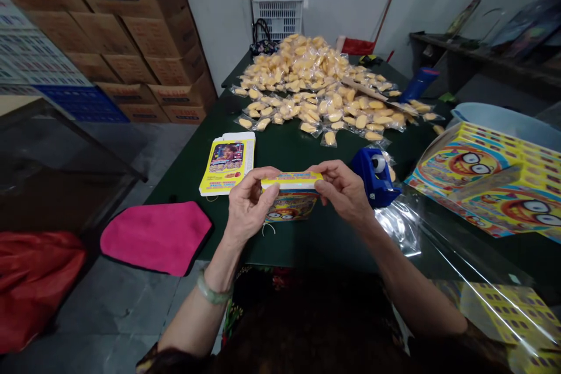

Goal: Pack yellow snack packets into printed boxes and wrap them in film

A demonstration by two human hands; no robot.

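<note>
A small yellow printed carton [292, 196] is held upright over the dark green table [289, 146], close to me. My left hand [249, 204] grips its left end, fingers curled round it. Pinching the right end of the carton's top edge is my right hand [344, 190]. A stack of flat yellow cartons [228, 163] lies just left of my hands. A blue tape dispenser [374, 175] stands right beside my right hand.
A big heap of small clear bags with yellow pieces [319, 79] covers the far table. Large yellow printed boxes [486, 178] and clear film [403, 225] lie at right. A pink cloth [158, 236] sits at the left edge, stacked brown boxes [127, 29] behind.
</note>
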